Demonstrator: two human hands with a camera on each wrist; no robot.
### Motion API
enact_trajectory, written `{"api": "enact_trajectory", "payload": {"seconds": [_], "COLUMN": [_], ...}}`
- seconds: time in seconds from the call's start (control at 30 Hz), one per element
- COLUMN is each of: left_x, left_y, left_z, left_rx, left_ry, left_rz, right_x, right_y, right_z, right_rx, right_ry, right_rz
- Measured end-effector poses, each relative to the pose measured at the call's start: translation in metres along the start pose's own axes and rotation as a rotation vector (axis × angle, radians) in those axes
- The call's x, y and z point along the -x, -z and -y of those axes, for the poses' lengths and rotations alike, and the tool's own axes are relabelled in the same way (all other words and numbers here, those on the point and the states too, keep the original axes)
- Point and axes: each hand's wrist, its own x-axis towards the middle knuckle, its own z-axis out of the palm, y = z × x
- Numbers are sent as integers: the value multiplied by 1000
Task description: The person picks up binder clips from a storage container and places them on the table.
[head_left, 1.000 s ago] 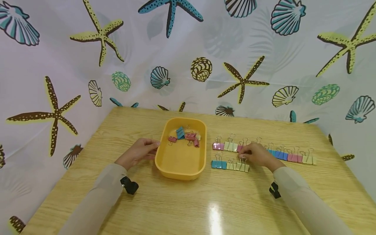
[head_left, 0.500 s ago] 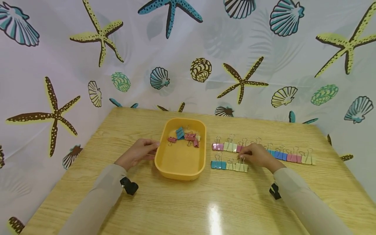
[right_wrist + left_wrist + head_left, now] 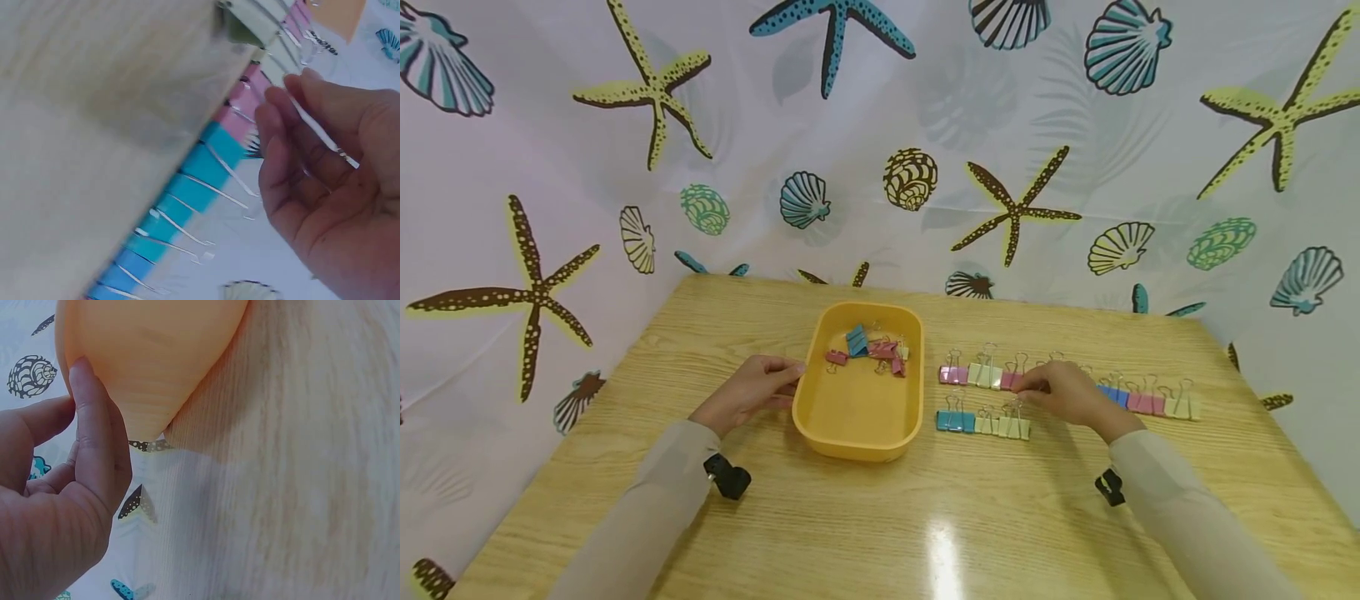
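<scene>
My left hand (image 3: 752,390) is at the left side of a yellow plastic tray (image 3: 859,450), its fingertips against the outer wall and rim. In the left wrist view the fingers (image 3: 94,431) lie nearly straight along that wall. Inside the tray are a blue binder clip (image 3: 857,342) and several pink ones. My right hand (image 3: 1063,392) hovers over the binder clips on the right, fingers loosely bent. Its fingertips are just above the cream clip (image 3: 1015,428) ending the front row and beside a pink clip (image 3: 1011,381) in the back row. Nothing shows between them.
The back row continues right behind the hand with a blue clip (image 3: 1114,395), a pink clip (image 3: 1146,404) and a cream clip (image 3: 1182,407). A teal clip (image 3: 955,421) starts the front row. A patterned cloth (image 3: 865,125) hangs behind the wooden table (image 3: 820,525).
My right hand has shifted slightly up and right, off the handles of the front row's end clip. My left hand stays at the tray, and the view has turned a little.
</scene>
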Motion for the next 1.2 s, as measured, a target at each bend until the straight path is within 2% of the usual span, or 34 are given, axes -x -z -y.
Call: {"api": "enact_trajectory", "payload": {"seconds": [0.13,0.3,0.47,0.63,0.83,0.97,1.2], "left_x": [-1,-3,-1,2,0,-2,-3], "left_y": [0,1,1,0,1,1,3], "left_z": [3,5,3,0,3,5,7], "left_rx": [11,25,41,42,48,48,52], "left_ry": [11,10,-1,4,-5,-5,-4], "left_rz": [-10,-7,3,0,2,5,3], "right_x": [-1,-13,-38,-65,-100,-121,-153], "right_y": [13,28,37,38,31,25,-1], "right_z": [20,56,98,138,168,180,191], "right_rx": [96,137,163,184,165,149,175], "right_ry": [2,25,114,206,303,301,184], "right_rz": [-2,24,22,24,6,9,85]}}
